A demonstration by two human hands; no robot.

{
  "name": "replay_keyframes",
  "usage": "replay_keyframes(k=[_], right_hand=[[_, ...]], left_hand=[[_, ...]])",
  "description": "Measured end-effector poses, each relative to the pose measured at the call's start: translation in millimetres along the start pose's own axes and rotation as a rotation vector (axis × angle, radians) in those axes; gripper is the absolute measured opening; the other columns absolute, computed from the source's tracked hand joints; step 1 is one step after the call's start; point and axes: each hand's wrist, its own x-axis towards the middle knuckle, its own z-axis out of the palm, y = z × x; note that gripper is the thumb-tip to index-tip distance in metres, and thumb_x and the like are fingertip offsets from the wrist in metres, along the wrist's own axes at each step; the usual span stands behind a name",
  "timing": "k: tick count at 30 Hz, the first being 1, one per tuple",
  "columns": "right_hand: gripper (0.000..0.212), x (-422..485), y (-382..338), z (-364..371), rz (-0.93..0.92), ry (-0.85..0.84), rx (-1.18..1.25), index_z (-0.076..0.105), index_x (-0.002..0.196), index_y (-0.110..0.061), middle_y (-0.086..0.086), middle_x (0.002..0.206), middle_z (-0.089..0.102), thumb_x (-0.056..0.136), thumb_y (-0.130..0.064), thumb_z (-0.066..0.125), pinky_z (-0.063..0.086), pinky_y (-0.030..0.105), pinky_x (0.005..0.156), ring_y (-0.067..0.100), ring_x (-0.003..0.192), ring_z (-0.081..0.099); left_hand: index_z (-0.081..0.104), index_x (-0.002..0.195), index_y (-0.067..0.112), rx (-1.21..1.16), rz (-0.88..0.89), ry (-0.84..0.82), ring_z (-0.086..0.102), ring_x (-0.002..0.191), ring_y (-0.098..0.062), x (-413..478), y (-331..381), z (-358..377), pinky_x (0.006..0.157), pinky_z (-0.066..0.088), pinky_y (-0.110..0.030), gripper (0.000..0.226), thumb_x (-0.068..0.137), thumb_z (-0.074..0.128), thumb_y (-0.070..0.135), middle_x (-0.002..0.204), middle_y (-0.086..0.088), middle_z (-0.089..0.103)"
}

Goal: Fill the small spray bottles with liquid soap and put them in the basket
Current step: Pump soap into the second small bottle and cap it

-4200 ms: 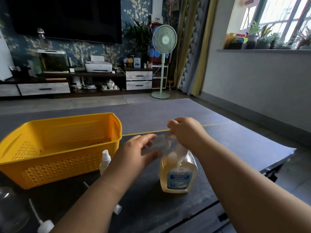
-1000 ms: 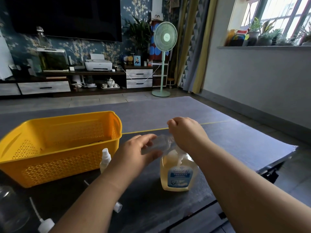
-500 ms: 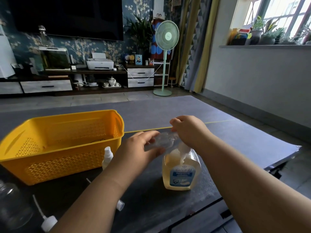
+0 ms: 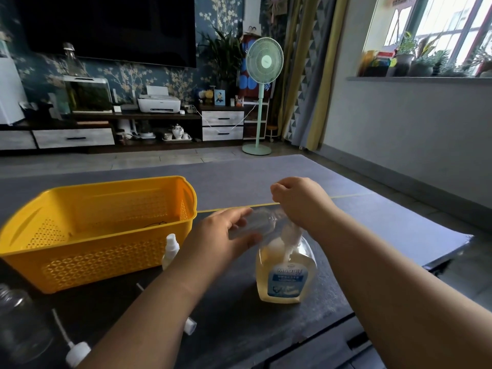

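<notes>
At the near left edge of the dark surface (image 4: 239,318) a clear round bottle (image 4: 18,328) is seen, and a white spray cap on a thin tube (image 4: 77,351) lies just beside it. A second white cap with a tube (image 4: 190,326) is partly hidden by the left forearm. Further in, a clear bottle of amber liquid soap with a blue label (image 4: 286,275) stands upright. Its white pump (image 4: 290,235) is covered from above by the right hand (image 4: 299,203), whose fingers are curled over the top. A small clear spray bottle (image 4: 253,222) is held nearly sideways in the wrapped fingers of the left hand (image 4: 223,235), its neck end at the pump. A small white-capped spray bottle (image 4: 170,250) stands just in front of the yellow perforated plastic basket (image 4: 98,235). Beyond, a mint-green standing fan (image 4: 263,62) is seen on the floor.
</notes>
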Motion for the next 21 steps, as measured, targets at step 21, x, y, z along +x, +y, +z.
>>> replay_keyframes(k=[21], right_hand=[[0.026,-2,-1,0,-0.012,-0.010,0.026,0.053,0.072,-0.009,0.007,0.067,0.052,0.094,-0.020,0.044,0.038,0.033,0.062,0.030,0.071,0.045]], left_hand=[[0.047,0.132,0.038,-0.002,-0.018,0.010,0.048,0.098,0.001,-2,2,0,0.069,0.035,-0.005,0.052,0.083,0.062,0.044,0.113,0.018,0.053]])
